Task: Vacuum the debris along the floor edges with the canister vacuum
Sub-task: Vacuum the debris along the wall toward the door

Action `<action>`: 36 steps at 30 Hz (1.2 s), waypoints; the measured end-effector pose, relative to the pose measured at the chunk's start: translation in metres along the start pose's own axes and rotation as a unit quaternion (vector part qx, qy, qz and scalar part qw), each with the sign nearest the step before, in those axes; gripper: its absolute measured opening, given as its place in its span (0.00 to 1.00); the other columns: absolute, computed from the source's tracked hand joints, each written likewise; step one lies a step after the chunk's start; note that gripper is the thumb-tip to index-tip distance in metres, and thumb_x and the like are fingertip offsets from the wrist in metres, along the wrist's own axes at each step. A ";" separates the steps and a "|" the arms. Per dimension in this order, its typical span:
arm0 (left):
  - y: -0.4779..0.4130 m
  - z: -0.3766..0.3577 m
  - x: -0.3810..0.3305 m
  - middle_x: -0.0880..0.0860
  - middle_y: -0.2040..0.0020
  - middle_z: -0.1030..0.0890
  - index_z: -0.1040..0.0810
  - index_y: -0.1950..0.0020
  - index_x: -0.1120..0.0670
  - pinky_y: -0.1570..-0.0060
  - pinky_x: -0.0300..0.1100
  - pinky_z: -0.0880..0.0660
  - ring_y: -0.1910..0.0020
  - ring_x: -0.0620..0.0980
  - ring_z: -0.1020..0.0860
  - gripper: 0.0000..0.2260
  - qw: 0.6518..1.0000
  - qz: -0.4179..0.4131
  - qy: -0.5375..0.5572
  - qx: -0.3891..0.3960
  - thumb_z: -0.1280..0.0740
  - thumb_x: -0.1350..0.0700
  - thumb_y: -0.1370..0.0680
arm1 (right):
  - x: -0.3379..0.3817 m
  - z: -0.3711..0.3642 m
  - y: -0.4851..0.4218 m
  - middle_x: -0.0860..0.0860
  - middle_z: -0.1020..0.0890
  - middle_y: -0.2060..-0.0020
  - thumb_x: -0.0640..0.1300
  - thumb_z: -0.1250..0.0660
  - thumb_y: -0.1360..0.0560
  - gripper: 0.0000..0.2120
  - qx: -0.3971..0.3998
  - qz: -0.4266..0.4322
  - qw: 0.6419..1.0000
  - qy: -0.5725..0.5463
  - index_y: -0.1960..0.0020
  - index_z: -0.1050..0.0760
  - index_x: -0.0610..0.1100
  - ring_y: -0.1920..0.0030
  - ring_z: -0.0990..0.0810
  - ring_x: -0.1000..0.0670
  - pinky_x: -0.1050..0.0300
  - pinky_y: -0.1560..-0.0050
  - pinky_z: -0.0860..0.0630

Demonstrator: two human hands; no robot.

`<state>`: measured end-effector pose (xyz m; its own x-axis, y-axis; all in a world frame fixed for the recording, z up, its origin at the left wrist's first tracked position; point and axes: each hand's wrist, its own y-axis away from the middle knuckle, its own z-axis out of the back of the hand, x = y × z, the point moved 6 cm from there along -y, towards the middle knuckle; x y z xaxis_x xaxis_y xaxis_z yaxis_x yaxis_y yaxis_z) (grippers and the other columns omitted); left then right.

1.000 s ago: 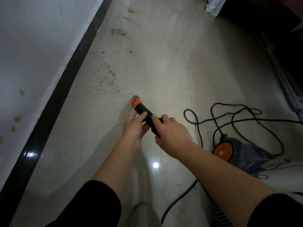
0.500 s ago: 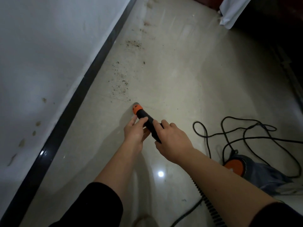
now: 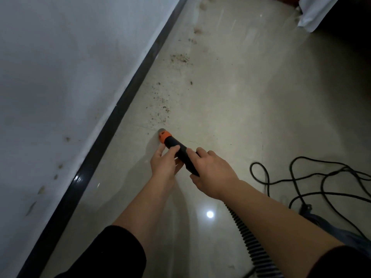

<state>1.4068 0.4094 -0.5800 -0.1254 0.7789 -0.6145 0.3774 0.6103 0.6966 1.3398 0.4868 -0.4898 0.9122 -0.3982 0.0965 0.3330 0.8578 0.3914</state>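
Gripping the vacuum nozzle (image 3: 174, 145), both hands sit close together: the left hand (image 3: 163, 164) pinches it behind the orange collar and the right hand (image 3: 213, 173) wraps the rear, likely to steady its aim. Its tip sits low at the floor (image 3: 230, 109), just short of the debris (image 3: 160, 106) beside the dark baseboard (image 3: 120, 109).

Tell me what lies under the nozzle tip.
The nozzle tip sits at the pale floor; debris lies just beyond it. The spot under the mouth is covered, so any specks there can't be seen.

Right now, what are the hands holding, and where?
The vacuum wand, by its black shaft: left hand just behind the orange tip, right hand farther back.
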 end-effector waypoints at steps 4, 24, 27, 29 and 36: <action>0.000 0.008 -0.017 0.59 0.44 0.18 0.30 0.27 0.54 0.55 0.45 0.19 0.49 0.55 0.16 0.24 0.999 0.013 -0.012 -0.041 0.32 0.62 0.23 | 0.009 0.007 -0.014 0.45 0.31 0.40 0.42 0.37 0.22 0.31 0.019 0.026 0.999 -0.022 0.24 0.48 0.45 0.46 0.30 0.44 0.51 0.55 0.29; -0.003 0.046 -0.062 0.59 0.44 0.19 0.27 0.32 0.59 0.66 0.40 0.21 0.52 0.53 0.18 0.16 0.978 0.087 -0.121 -0.144 0.36 0.60 0.20 | 0.044 0.013 -0.047 0.43 0.33 0.36 0.39 0.39 0.23 0.34 0.064 0.121 0.989 -0.062 0.22 0.51 0.43 0.45 0.30 0.43 0.54 0.57 0.36; -0.005 0.058 -0.071 0.60 0.44 0.19 0.29 0.29 0.58 0.69 0.39 0.21 0.54 0.52 0.17 0.19 0.977 0.093 -0.125 -0.149 0.36 0.60 0.20 | 0.057 0.013 -0.052 0.43 0.33 0.36 0.40 0.40 0.22 0.34 0.061 0.130 0.988 -0.063 0.22 0.52 0.43 0.45 0.30 0.43 0.54 0.57 0.36; -0.008 0.065 -0.076 0.61 0.42 0.20 0.32 0.27 0.58 0.71 0.39 0.20 0.52 0.54 0.17 0.22 0.976 0.096 -0.121 -0.154 0.35 0.61 0.21 | 0.062 0.011 -0.056 0.43 0.34 0.35 0.41 0.40 0.22 0.34 0.057 0.135 0.987 -0.066 0.21 0.52 0.43 0.45 0.30 0.43 0.53 0.56 0.35; -0.005 0.064 -0.085 0.63 0.42 0.20 0.32 0.27 0.58 0.70 0.40 0.20 0.53 0.55 0.17 0.22 0.977 0.106 -0.119 -0.141 0.35 0.62 0.21 | 0.068 0.011 -0.056 0.42 0.33 0.34 0.41 0.38 0.22 0.34 0.038 0.136 0.988 -0.064 0.21 0.52 0.43 0.45 0.29 0.42 0.53 0.56 0.33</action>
<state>1.4744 0.3312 -0.5553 0.1566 0.8568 -0.4914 0.1000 0.4812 0.8709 1.3801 0.4080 -0.4949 0.9264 -0.1989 0.3196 0.0570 0.9134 0.4031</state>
